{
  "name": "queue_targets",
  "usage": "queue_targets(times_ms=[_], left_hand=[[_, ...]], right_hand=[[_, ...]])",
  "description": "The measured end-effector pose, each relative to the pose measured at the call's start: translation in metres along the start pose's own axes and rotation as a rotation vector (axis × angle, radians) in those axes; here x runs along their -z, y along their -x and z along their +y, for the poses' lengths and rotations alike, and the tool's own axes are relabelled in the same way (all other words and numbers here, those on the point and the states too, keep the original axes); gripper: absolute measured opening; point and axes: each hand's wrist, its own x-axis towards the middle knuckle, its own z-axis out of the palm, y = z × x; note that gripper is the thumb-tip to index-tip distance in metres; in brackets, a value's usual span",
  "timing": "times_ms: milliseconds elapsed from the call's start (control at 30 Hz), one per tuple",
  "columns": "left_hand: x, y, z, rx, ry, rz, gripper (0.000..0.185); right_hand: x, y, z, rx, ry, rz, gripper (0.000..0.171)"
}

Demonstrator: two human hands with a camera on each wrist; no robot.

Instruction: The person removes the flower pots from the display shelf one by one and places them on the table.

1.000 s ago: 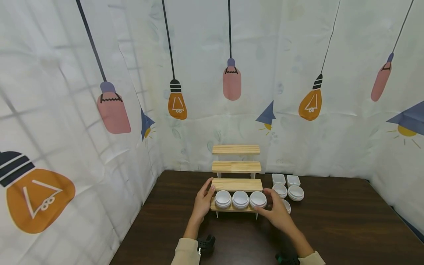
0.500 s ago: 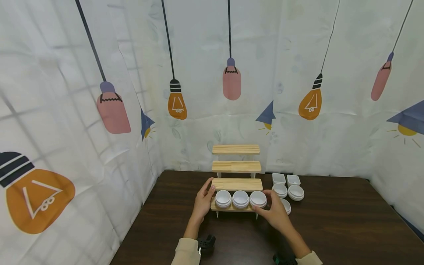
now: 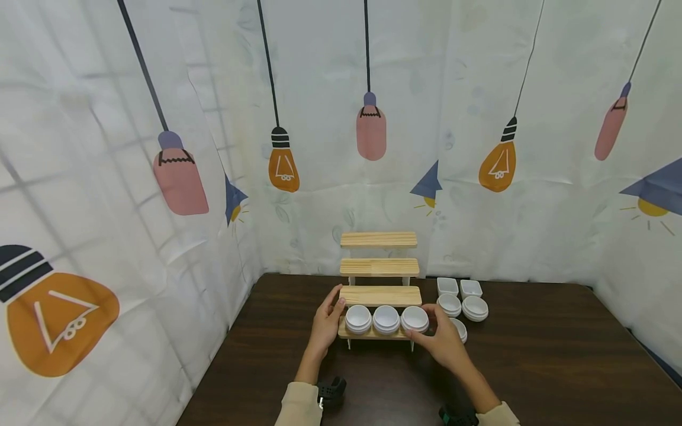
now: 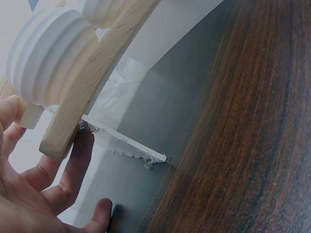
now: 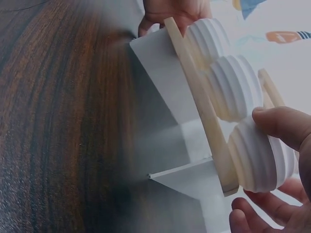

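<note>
A tiered stand [image 3: 380, 296] with pale wooden steps and white supports stands on the dark table. Along its lowest step sit three round white ribbed bowls, side by side: the left bowl [image 3: 359, 319], middle bowl [image 3: 386, 319] and right bowl [image 3: 414, 319]. My left hand [image 3: 323, 326] grips the stand at its left end; in the left wrist view, fingers reach under the lowest step [image 4: 97, 73]. With its thumb [image 5: 279, 121] on the near side, my right hand [image 3: 446, 342] pinches the right bowl. The far fingers of that hand are partly hidden behind the bowl.
Right of the stand are several more white dishes: two square dishes [image 3: 447, 286] at the back, round bowls [image 3: 475, 307] in front, and one round bowl [image 3: 459, 330] partly behind my right hand. The dark wood table [image 3: 554, 355] meets a patterned curtain [image 3: 319, 225] at the back.
My right hand has shifted very slightly left at the right bowl. My left hand, the stand and the other bowls stay in place.
</note>
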Motion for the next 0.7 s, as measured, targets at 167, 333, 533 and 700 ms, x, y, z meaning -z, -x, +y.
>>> queue_targets(times_ms=[167,333,533,700], left_hand=[[0.001,0.000,-0.001,-0.008,-0.012,-0.011,0.045],[0.002,0.000,-0.001,-0.008,-0.020,-0.023,0.046],[0.002,0.001,0.002,-0.010,-0.017,-0.027,0.046],[0.001,-0.004,-0.006,0.003,-0.018,-0.015,0.046]], right_hand=[[0.003,-0.001,0.001,0.002,-0.012,-0.012,0.067],[0.009,-0.001,0.001,-0.001,0.001,-0.022,0.066],[0.022,-0.002,-0.001,0.018,-0.029,-0.013,0.060],[0.039,-0.004,-0.005,0.025,-0.068,-0.045,0.062]])
